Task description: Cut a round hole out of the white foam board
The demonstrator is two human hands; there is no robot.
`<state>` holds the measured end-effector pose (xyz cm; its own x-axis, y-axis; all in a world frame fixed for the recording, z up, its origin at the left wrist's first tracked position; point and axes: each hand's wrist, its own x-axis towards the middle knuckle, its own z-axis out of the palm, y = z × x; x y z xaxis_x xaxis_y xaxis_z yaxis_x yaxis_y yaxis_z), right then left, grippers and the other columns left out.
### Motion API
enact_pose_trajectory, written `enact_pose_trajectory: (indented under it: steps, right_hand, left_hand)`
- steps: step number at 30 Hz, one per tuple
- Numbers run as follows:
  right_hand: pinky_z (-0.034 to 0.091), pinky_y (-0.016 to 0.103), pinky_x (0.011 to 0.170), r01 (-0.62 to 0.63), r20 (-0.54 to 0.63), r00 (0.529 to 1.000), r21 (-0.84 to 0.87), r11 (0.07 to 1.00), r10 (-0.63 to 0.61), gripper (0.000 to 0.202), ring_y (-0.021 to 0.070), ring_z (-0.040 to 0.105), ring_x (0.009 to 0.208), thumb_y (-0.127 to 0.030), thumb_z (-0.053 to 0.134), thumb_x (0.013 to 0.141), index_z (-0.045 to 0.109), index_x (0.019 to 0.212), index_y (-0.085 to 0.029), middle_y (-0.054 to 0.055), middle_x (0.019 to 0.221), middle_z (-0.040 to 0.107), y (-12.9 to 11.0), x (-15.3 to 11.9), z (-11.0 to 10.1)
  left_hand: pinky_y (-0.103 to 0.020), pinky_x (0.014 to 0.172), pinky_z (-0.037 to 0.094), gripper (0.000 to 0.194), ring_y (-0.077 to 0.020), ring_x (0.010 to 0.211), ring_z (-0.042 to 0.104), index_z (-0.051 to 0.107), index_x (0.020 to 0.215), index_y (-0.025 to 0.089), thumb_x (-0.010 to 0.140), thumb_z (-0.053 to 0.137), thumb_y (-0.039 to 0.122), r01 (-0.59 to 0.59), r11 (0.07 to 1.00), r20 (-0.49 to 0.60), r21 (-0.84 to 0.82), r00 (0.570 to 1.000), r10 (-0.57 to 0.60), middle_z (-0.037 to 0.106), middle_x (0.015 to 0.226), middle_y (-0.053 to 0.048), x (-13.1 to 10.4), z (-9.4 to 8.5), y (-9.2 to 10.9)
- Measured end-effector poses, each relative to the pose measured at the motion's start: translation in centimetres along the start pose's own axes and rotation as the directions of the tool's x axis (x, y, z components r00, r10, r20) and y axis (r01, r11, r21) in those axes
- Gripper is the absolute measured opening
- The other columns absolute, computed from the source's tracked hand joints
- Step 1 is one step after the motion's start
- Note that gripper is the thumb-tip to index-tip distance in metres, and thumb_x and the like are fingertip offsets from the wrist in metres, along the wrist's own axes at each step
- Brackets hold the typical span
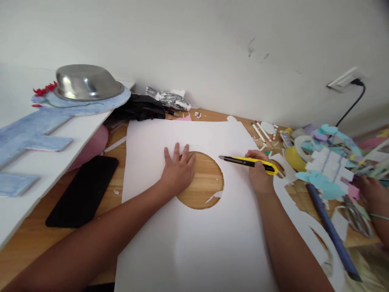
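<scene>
A large white sheet (pixel 212 243) lies on the wooden table, with a round hole cut in it through which the wood shows. My left hand (pixel 178 170) rests flat with fingers spread on the sheet at the hole's upper left edge. To the right of the hole, my right hand (pixel 260 172) is closed around a yellow and black utility knife (pixel 249 161), its blade pointing left above the sheet. A thin curved line shows on the sheet just above the hole. A torn white scrap (pixel 216 195) lies inside the hole's lower right edge.
On the left are a white board (pixel 27 211) with a blue painted cutout, an upturned metal bowl (pixel 88 83) and a black flat object (pixel 83 192). Paper crafts, scissors (pixel 357 217) and a blue tube (pixel 332 231) lie right, beside another person's hand (pixel 372 194). Markers (pixel 260 132) lie behind.
</scene>
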<state>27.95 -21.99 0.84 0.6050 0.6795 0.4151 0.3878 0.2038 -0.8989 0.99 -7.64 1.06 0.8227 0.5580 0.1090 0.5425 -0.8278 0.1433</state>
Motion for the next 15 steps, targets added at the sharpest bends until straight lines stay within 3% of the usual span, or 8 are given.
enact_pose_trajectory:
  steps: [3, 6, 9, 15]
  right_hand:
    - [0.048, 0.049, 0.101, -0.055, 0.079, 0.996, 0.150, 0.987, 0.044, 0.030, 0.0255, 0.062, 0.104, -0.055, 0.063, 0.083, 0.063, 0.079, -0.026, 0.006, 0.096, 0.063, -1.0, 0.1, 1.7]
    - [0.048, 0.056, 0.102, -0.144, 0.165, 0.981, 0.233, 0.962, 0.107, 0.036, 0.0225, 0.063, 0.083, -0.053, 0.063, 0.084, 0.050, 0.065, -0.025, 0.000, 0.070, 0.054, -1.8, 0.4, 3.2]
    - [0.051, 0.055, 0.098, -0.189, 0.172, 0.974, 0.280, 0.941, 0.145, 0.040, 0.0179, 0.055, 0.068, -0.047, 0.064, 0.083, 0.042, 0.060, -0.023, -0.004, 0.061, 0.043, -2.0, 0.8, 3.6]
    - [0.053, 0.052, 0.090, -0.179, 0.180, 0.975, 0.288, 0.941, 0.130, 0.036, 0.0177, 0.052, 0.065, -0.040, 0.061, 0.083, 0.042, 0.058, -0.023, -0.003, 0.058, 0.041, -1.9, 1.1, 3.1]
  left_hand:
    - [-0.078, 0.111, 0.011, 0.055, -0.0487, 0.150, 0.014, 0.048, 0.148, 0.017, 0.095, 0.042, 0.030, 0.005, 1.000, -0.001, 0.001, 1.000, -0.005, 0.026, 0.164, -0.016, 0.0, 0.1, 0.0]
    - [-0.077, 0.112, 0.010, 0.055, -0.0483, 0.150, 0.014, 0.048, 0.148, 0.018, 0.095, 0.042, 0.030, 0.003, 1.000, -0.022, 0.005, 1.000, -0.003, 0.027, 0.163, -0.016, 0.0, 0.3, -0.1]
    - [-0.077, 0.112, 0.011, 0.054, -0.0480, 0.149, 0.016, 0.049, 0.148, 0.018, 0.096, 0.041, 0.031, 0.001, 1.000, -0.030, 0.014, 1.000, -0.001, 0.028, 0.163, -0.016, 0.1, 0.4, -0.1]
    - [-0.077, 0.111, 0.012, 0.054, -0.0482, 0.149, 0.016, 0.049, 0.148, 0.018, 0.096, 0.041, 0.030, 0.011, 1.000, -0.017, 0.021, 1.000, -0.011, 0.026, 0.163, -0.016, 0.2, 0.2, 0.0]
